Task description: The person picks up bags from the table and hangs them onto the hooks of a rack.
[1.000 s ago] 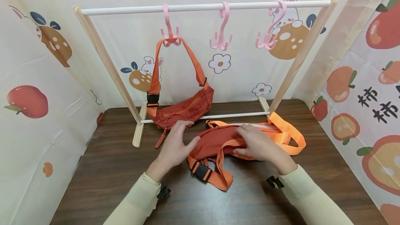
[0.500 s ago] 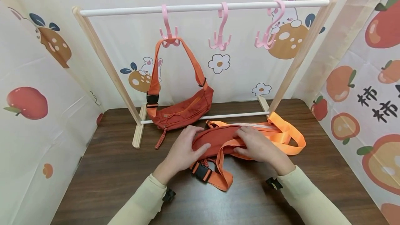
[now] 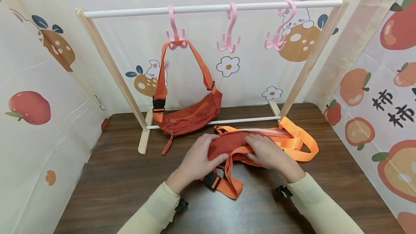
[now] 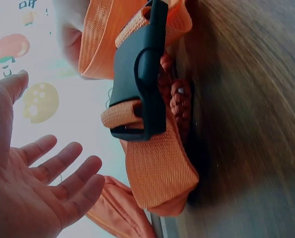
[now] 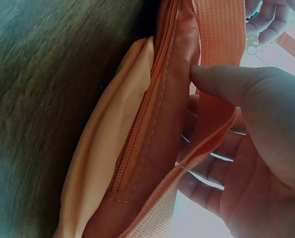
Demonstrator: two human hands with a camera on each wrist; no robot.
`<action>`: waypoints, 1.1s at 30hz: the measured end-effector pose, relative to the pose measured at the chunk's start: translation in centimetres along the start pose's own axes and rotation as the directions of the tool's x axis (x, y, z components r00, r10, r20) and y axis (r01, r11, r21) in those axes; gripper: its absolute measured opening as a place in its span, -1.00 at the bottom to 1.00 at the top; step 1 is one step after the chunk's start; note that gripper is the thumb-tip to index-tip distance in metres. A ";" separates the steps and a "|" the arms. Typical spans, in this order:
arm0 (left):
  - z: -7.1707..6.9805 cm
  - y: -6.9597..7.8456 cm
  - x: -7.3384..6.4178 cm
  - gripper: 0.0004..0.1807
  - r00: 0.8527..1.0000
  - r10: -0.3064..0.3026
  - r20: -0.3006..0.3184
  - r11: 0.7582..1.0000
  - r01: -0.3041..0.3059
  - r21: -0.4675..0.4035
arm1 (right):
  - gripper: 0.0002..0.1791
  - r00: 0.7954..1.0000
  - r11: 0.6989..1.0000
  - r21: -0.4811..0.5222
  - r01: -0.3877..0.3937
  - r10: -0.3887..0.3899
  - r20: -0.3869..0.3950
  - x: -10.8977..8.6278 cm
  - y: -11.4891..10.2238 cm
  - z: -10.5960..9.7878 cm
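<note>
A rust-red waist bag [image 3: 224, 145] lies on the table, its orange strap looping forward to a black buckle [image 3: 211, 181]. My left hand [image 3: 198, 158] is at the bag's left end, thumb apart from the fingers; in the left wrist view the left hand [image 4: 43, 183] shows loosely spread fingers beside the strap and buckle. My right hand [image 3: 266, 151] holds the bag's right part. In the right wrist view the right thumb [image 5: 221, 82] touches the bag's edge, with the fingers behind it and the strap. A bright orange bag [image 3: 225, 129] with a pale zipper lies partly hidden behind.
Beyond the bags stands a wooden rack with a white top bar [image 3: 201, 9] and pink hooks [image 3: 229, 39]. Another rust-red waist bag [image 3: 191, 116] hangs from the left hook. The bright orange strap [image 3: 303, 147] loops out at right. Printed cloth walls surround the table [image 3: 120, 180].
My left hand has moved right, from near the hanging bag onto the left end of the lying red bag. My right hand's fingers and thumb have drawn slightly closer together.
</note>
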State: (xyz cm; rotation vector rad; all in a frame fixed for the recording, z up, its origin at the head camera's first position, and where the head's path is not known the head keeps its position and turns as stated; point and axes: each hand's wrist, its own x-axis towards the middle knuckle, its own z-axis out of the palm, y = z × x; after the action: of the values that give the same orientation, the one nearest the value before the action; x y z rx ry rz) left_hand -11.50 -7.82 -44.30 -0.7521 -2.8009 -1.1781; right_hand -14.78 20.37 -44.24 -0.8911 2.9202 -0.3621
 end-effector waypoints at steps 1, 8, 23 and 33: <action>0.1 0.1 0.0 -0.14 1.000 -0.002 0.004 1.000 0.002 0.002 | -0.72 1.000 1.000 -0.002 -0.004 0.004 0.005 0.0 -0.1 0.0; 0.6 0.7 0.1 -0.13 1.000 -0.005 0.017 1.000 0.005 -0.019 | -0.70 1.000 1.000 0.026 -0.018 0.018 -0.004 -0.1 -0.5 -0.9; 2.6 3.6 0.5 0.01 0.996 0.010 0.093 0.960 0.016 -0.280 | -0.69 0.991 0.993 0.113 0.043 -0.027 -0.134 -0.2 -2.8 -4.6; 3.4 4.9 0.8 -0.31 0.998 0.002 0.068 0.921 0.025 -0.390 | -0.66 0.979 0.986 0.148 0.069 -0.039 -0.198 0.4 -4.3 -7.1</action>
State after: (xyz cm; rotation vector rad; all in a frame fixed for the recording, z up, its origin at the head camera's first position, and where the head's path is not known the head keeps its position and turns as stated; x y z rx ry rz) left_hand -9.49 -2.25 -43.35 -0.8050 -2.6496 -1.7780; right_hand -13.72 18.14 -36.28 -0.9646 2.9918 -0.7080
